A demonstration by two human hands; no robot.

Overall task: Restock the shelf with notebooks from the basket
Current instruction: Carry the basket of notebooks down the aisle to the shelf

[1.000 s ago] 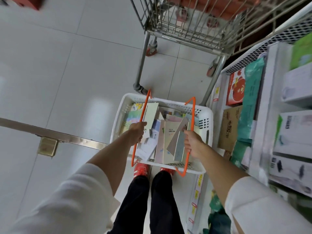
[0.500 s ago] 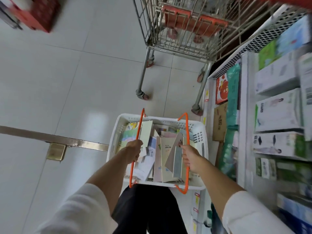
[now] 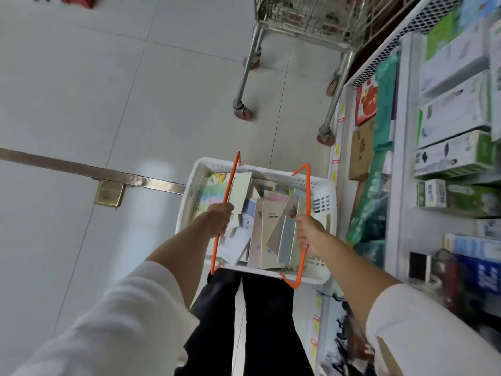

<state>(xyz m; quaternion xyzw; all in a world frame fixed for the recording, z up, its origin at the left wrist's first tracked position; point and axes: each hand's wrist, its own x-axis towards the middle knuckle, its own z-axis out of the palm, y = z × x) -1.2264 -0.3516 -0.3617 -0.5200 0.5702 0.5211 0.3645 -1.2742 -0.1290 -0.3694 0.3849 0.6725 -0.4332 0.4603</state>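
Note:
A white plastic basket (image 3: 322,189) with two orange wire handles hangs in front of my legs, above the tiled floor. Several notebooks (image 3: 267,223) in pale covers stand and lean loosely inside it. My left hand (image 3: 215,221) grips the left orange handle (image 3: 229,185). My right hand (image 3: 309,234) grips the right orange handle (image 3: 307,191). The shelf (image 3: 406,147) runs along the right side, close beside the basket.
The shelf holds boxed goods (image 3: 455,126), a brown carton (image 3: 362,151), a red pack (image 3: 366,103) and green plastic packs (image 3: 379,185). A metal shopping cart (image 3: 306,23) stands ahead on castors. A brass floor strip (image 3: 89,169) crosses the tiles at left.
The view has shifted so the cart sits farther off and more of the shelf shows. Both hands keep their hold on the basket handles.

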